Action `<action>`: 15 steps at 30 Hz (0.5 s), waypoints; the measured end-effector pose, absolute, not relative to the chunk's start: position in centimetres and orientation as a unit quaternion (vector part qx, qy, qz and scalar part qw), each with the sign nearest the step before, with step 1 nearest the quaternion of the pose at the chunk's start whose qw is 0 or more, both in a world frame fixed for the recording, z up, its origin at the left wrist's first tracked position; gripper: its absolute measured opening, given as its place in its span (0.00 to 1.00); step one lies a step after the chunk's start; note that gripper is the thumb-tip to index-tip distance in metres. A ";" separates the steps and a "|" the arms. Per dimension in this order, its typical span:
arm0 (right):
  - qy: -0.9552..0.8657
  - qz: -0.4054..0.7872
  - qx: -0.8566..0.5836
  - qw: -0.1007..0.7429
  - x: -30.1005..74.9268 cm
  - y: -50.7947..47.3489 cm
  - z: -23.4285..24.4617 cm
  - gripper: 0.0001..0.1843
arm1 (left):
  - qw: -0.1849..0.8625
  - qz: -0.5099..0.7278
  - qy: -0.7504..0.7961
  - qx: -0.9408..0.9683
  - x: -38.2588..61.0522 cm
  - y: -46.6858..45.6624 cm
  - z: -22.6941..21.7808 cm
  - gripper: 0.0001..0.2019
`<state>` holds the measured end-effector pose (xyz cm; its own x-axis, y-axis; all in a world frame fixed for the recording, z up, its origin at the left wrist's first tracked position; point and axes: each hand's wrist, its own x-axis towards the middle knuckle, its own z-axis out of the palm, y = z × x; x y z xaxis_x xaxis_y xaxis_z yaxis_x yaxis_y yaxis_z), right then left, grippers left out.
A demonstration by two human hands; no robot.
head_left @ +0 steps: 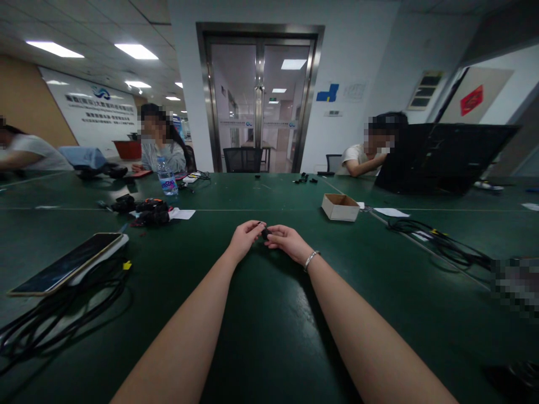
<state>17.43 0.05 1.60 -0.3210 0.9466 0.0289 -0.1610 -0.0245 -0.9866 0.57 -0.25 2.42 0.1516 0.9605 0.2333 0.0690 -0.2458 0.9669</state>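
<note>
Both my forearms reach out over a dark green table [269,336]. My left hand [243,238] and my right hand [285,240] meet at the middle of the table, fingers pinched together on a small black part [265,232] held between them. The part is too small to make out in detail. A silver bracelet [310,259] sits on my right wrist.
A phone [67,262] lies at the left above a tangle of black cables [54,314]. A small cardboard box [340,206] stands beyond my hands; black parts [147,212] and a water bottle [167,177] are far left. More cables [446,247] run right. Three people sit around the table; an open laptop [442,158] faces one.
</note>
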 end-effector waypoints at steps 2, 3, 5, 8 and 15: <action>-0.577 0.577 -0.384 0.432 17.2 0.1 1.5 0.11 | 0.451 0.481 0.425 0.620 0.8 -0.2 2.3 0.19; -0.603 0.548 -0.397 0.421 17.0 0.2 1.4 0.10 | 0.446 0.472 0.430 0.627 0.9 -0.2 2.1 0.18; -0.659 0.475 -0.432 0.392 16.6 0.1 1.3 0.07 | 0.427 0.456 0.449 0.639 1.0 -0.2 1.8 0.15; -0.728 0.364 -0.480 0.328 16.3 -0.3 1.7 0.06 | 0.419 0.432 0.482 0.637 1.0 -0.4 1.6 0.12; -0.724 0.420 -0.462 0.294 18.9 -4.9 10.4 0.27 | 0.560 0.451 0.511 0.472 -0.3 -2.7 3.6 0.12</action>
<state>18.88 -4.92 10.39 -0.4011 0.9153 0.0374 0.4212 0.2205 -0.8797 -0.26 -2.70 3.62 0.0718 0.9867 -0.1459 -0.0231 0.1479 0.9887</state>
